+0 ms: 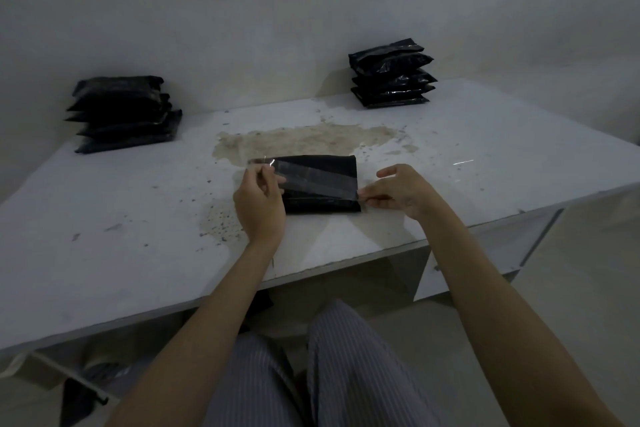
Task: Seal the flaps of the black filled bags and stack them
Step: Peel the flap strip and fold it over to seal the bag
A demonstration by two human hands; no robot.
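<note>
A black filled bag point(322, 199) lies flat on the white table point(138, 218), just in front of me. A clear strip point(311, 180) stretches slantwise across its top, from upper left to lower right. My left hand point(258, 201) pinches the strip's left end, lifted a little off the bag. My right hand point(398, 192) pinches the right end at the bag's right edge. A stack of black bags point(124, 113) sits at the far left, and another stack point(391, 74) stands at the far right against the wall.
A brown stain point(304, 140) spreads over the table behind the bag. A thin clear strip point(464, 161) lies on the table to the right. The table's front edge point(242, 291) runs above my striped trousers.
</note>
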